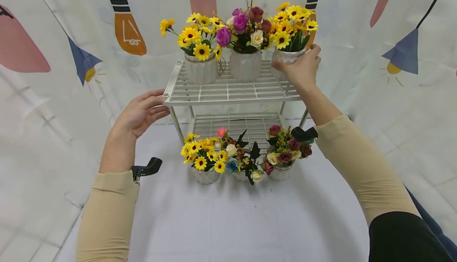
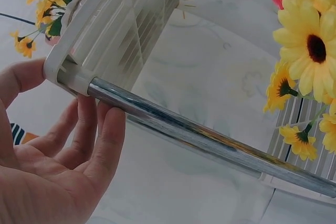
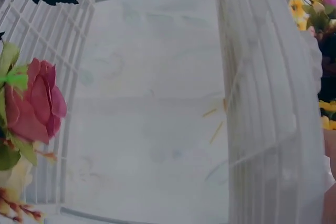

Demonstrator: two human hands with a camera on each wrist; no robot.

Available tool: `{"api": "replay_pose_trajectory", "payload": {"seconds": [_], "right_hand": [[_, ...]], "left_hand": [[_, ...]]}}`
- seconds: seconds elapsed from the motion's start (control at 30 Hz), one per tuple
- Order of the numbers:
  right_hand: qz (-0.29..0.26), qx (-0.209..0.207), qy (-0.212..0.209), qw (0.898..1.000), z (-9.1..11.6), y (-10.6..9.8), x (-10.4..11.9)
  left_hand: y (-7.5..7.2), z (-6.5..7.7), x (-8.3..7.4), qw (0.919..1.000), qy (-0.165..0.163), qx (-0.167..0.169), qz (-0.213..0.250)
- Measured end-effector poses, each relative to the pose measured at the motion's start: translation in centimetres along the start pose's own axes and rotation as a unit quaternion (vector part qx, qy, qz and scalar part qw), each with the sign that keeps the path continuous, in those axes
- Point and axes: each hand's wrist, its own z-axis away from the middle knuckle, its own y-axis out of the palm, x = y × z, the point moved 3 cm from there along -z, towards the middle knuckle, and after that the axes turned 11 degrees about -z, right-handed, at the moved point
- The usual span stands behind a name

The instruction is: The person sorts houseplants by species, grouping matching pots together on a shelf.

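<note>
One white ribbed pot (image 1: 287,57) of yellow flowers (image 1: 290,26) is roughly upright at the right end of the rack's top shelf (image 1: 228,95), clamped in the right hand (image 1: 303,66). That hand comes from the front right: its thumb lies across the near side of the pot while the fingers reach round the far right side. Whether the shelf carries the pot's full weight, I cannot tell. The right forearm slopes up and inward, over the right front corner of the rack; its right wrist view catches only a sliver of hand at the edge.

The left hand (image 1: 141,113) is at the left front corner of the same shelf, palm turned inward. In the left wrist view, the thumb presses the outside of the corner and the fingers are bent up under it, touching the metal leg (image 2: 173,116), so the corner is pinched between them. The left forearm rises steeply, wrist tipped toward the rack.

Beside the held pot stand a pot (image 1: 245,66) of purple, dark red and cream roses and, farther left, another pot (image 1: 201,71) of yellow flowers. Three lower pots stand in a row on the white-covered counter (image 1: 228,226), before the lower shelf (image 1: 235,121). Beige sleeves (image 1: 110,214) cover both forearms, and a pale curtain (image 1: 332,35) printed with lamps hangs behind.
</note>
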Motion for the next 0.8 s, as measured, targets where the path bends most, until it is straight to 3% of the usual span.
{"api": "replay_pose_trajectory", "payload": {"seconds": [0.27,0.5,0.63,0.8], "right_hand": [[-0.018,0.039,-0.02,0.999,1.7,-1.8,0.0],[-0.087,0.036,-0.111,0.989,3.8,-4.0,-1.6],[-0.17,-0.009,-0.162,0.972,5.0,-5.6,-2.9],[-0.297,-0.058,-0.171,0.938,6.5,-7.2,-4.8]], "left_hand": [[-0.2,0.1,-0.1,1.0,-0.002,-0.008,-0.004],[-0.2,0.1,0.0,1.0,-0.001,-0.008,-0.001],[-0.1,0.1,0.0,1.0,0.001,-0.005,0.004],[0.0,-0.1,0.0,1.0,0.0,-0.004,0.008]]}}
